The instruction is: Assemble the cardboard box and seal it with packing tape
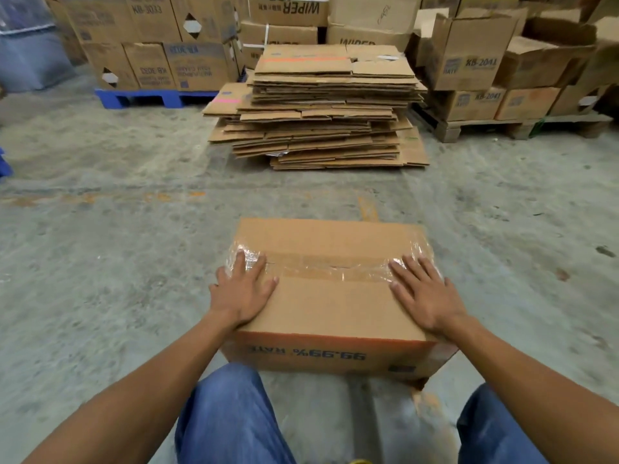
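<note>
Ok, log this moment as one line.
stage: pressing tape | box: flaps closed, on floor | left hand: flat on top | right hand: flat on top

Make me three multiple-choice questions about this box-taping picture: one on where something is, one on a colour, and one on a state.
1. Where does the stack of flattened cardboard lie?
A. On the floor beyond the cardboard box
B. On top of the box
C. On the person's lap

2. What colour is the pallet at upper left?
A. Red
B. Blue
C. Yellow

3. How are the flaps of the cardboard box?
A. Standing open
B. Torn off
C. Closed, with clear packing tape along the seam

Answers:
1 A, the stack sits on the concrete floor past the box.
2 B, the plastic pallet under the stacked cartons is blue.
3 C, the left hand and right hand press flat on the closed top at the two ends of the shiny tape.
</note>
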`<state>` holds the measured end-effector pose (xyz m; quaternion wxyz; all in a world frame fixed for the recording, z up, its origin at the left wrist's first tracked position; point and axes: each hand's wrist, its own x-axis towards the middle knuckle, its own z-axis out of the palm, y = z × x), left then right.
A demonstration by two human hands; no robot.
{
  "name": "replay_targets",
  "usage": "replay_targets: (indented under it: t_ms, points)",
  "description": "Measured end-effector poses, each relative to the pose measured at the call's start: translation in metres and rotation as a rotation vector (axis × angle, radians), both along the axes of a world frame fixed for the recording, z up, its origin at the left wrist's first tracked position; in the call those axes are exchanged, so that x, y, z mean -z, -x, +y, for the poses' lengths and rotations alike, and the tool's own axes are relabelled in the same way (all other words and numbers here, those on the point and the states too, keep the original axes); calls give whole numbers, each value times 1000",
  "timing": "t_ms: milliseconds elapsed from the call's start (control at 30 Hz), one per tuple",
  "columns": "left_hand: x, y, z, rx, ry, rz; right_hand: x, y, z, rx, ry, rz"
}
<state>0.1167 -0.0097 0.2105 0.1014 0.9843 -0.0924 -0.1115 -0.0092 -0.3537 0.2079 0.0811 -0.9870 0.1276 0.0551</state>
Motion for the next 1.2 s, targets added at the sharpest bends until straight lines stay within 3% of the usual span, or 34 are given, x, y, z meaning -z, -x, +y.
replay_targets:
  t_ms: [133,400,567,667,800,867,933,1100,1200]
  points:
    - [15,29,-17,-9,-25,-59,-1,6,-24,0,8,-15]
    - [15,24,-4,28,-36,-139,3,-1,11,137,-4,-15]
    - [19,23,-9,267,-27,-233,5,-8,36,162,61,-114]
    - [22,21,-8,325,-21,-251,4,-2,69,-52,-50,-359]
    - [22,20,-8,321,-24,-247,11,35,125,-670,-242,-690]
    - [22,19,-8,321,-27,-248,30,57,145,-902,-248,-614]
    - [22,19,-8,323,-16,-248,62,75,155,-1021,-225,-388]
    - [21,14,-10,271,-4,-305,129,92,147,-997,-26,587]
    - [18,8,-22,235,-68,-318,153,92,148,-1066,38,692]
